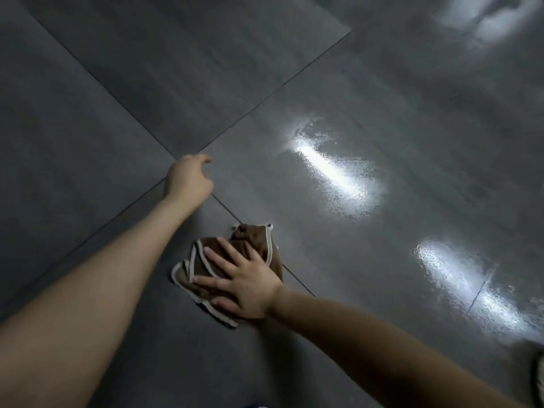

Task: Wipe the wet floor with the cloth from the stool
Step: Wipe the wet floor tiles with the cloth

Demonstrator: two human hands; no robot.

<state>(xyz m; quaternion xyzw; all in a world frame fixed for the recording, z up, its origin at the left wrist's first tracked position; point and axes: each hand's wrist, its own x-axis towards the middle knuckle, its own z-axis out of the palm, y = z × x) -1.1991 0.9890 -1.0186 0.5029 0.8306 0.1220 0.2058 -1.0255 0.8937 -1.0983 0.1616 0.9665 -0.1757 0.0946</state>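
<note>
**Cloth flat on floor under right hand; wet patches to its right**

The cloth (253,240), brown with pale edging, is lying crumpled on the dark grey tiled floor (117,83), slightly below and left of the frame's centre. It is sitting across a tile joint (297,282).

The right hand (247,287) is pressing down on the cloth, palm flat. Its fingers (212,281) are lying straight and spread apart across the fabric, pointing toward the upper left. The right forearm is entering from the lower right corner.

The left hand (188,178) is reaching out above and left of the cloth, over the point where four tiles are meeting. Its fingers are loosely curled and gripping nothing. Whether it is touching the floor cannot be told. The left forearm is entering from the lower left.

Right of the cloth, a wet patch (332,172) is glaring white at centre frame. A second patch (459,275) is shining toward the lower right, and a blurred glare (482,16) is showing at the upper right.
</note>
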